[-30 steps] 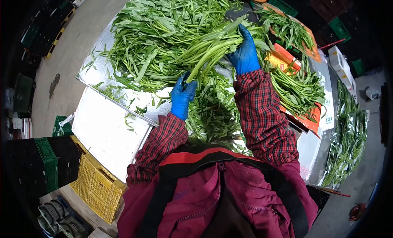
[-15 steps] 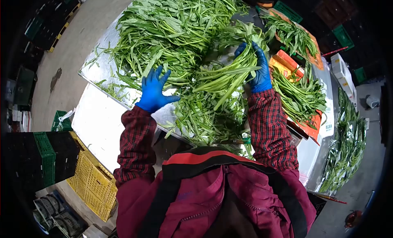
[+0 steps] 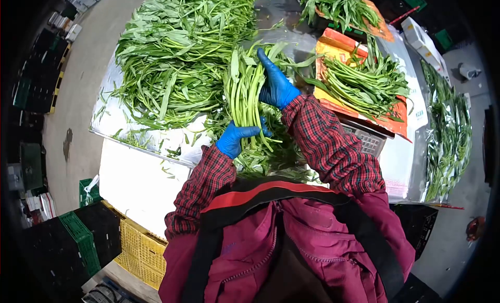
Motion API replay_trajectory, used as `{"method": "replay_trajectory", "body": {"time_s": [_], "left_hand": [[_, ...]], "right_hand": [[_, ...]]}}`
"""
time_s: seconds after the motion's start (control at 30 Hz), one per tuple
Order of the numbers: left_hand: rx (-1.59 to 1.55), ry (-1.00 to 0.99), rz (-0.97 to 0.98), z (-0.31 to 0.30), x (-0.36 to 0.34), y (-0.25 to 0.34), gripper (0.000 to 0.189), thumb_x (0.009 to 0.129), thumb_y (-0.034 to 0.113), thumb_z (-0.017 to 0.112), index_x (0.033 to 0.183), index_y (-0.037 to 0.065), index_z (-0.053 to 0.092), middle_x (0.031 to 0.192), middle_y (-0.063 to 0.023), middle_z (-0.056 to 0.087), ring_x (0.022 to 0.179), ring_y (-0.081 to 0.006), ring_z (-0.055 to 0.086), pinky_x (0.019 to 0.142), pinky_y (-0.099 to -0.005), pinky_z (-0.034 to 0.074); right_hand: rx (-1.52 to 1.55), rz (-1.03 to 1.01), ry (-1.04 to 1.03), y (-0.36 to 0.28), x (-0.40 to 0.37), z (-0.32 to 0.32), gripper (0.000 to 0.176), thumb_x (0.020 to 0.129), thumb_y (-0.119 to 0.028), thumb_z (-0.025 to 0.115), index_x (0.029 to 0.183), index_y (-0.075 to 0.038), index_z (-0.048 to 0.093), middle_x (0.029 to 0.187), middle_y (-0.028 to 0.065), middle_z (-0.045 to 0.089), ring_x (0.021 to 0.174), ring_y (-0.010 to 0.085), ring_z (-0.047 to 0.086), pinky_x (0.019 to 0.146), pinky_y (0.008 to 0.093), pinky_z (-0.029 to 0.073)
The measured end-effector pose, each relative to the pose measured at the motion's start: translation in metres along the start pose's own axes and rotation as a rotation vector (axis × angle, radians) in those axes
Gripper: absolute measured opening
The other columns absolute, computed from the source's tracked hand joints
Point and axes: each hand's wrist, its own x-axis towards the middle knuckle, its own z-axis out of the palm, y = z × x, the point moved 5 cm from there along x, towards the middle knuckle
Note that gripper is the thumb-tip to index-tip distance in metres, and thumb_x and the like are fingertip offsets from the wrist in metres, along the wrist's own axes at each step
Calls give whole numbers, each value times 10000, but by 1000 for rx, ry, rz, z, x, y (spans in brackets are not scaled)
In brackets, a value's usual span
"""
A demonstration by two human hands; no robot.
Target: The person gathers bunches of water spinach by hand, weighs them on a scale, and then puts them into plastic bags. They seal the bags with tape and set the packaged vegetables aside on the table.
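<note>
A bunch of water spinach (image 3: 244,95) stands between my two blue-gloved hands, its stems pointing toward me. My left hand (image 3: 235,139) is wrapped round the lower stem ends, fingertips showing on the far side. Higher up, my right hand (image 3: 278,84) grips the bunch from the right, thumb raised; its other fingers are partly hidden behind the stems. A large heap of water spinach (image 3: 177,58) lies just left of the bunch. Right of my right hand, another bunch (image 3: 359,81) rests on an orange-red packaging sheet (image 3: 333,38) over a grey device with keys (image 3: 369,141).
More greens (image 3: 341,9) lie on an orange sheet at the back right. Clear-wrapped greens (image 3: 447,136) sit along the right edge. A white surface (image 3: 140,170) and a yellow crate (image 3: 138,248) are at left, beside black and green crates (image 3: 78,240).
My right hand has moved left with the bunch, away from the orange-red sheet. My left hand, open and spread before, has come right and closed round the stem ends.
</note>
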Motion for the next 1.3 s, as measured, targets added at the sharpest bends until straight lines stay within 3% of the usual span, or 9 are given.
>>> {"method": "replay_trajectory", "body": {"time_s": [0.07,0.17,0.2,0.3,0.7,0.8,1.03,1.13,1.3], "left_hand": [[-81,76,27,-7,3,2,399,649,56,620,1025,10,494,879,-84,582,773,-192,566,688,-314,453],[20,177,55,-3,3,17,381,662,63,620,1024,8,514,910,-85,583,747,-161,568,690,-277,442],[197,210,125,0,2,24,380,658,64,632,1016,8,519,905,-80,585,742,-151,567,686,-266,444],[502,275,220,2,-1,18,367,633,43,663,975,9,535,892,-63,583,751,-125,553,656,-235,445],[316,315,103,-27,-7,-36,377,645,74,684,990,26,540,896,-29,573,762,-106,525,683,-235,419],[370,284,87,-28,-7,-35,367,662,85,674,995,23,534,894,-23,572,766,-101,521,689,-231,416],[700,347,78,-35,-14,-33,255,701,115,645,920,7,573,833,-62,605,722,-104,545,648,-233,434],[998,430,291,1,-30,-3,281,705,97,634,965,22,558,853,-51,608,735,-109,550,676,-238,434],[292,494,308,-12,-17,-16,281,717,70,615,976,11,526,899,-44,578,788,-94,524,707,-226,410]], "right_hand": [[-100,138,-49,13,-4,-28,637,744,-522,477,1113,-12,379,826,120,566,679,214,564,605,345,477],[-347,99,173,25,-42,-51,743,742,-562,444,1233,-41,249,952,136,484,848,187,492,722,320,413],[-442,63,90,31,-50,-55,711,768,-509,455,1258,-45,231,1111,141,415,1003,181,421,813,310,368],[-851,-303,22,47,-85,-35,549,791,-331,519,1182,13,343,1124,103,435,998,148,421,845,267,340],[-180,-247,332,80,-75,-92,309,780,-171,544,1058,-49,487,954,24,542,887,103,455,784,265,330],[-265,-169,407,78,-77,-90,346,773,-181,556,1078,-47,463,949,29,543,869,113,462,748,260,343],[-373,-350,287,71,-77,-89,393,718,6,561,1089,-11,435,957,68,545,849,138,518,761,256,405],[-387,-534,260,64,-94,-63,377,732,23,542,1091,-19,435,968,62,544,856,126,517,759,248,408],[-334,-560,314,62,-87,-65,283,761,-28,536,1034,-28,463,892,40,547,777,114,510,685,234,416]]}}
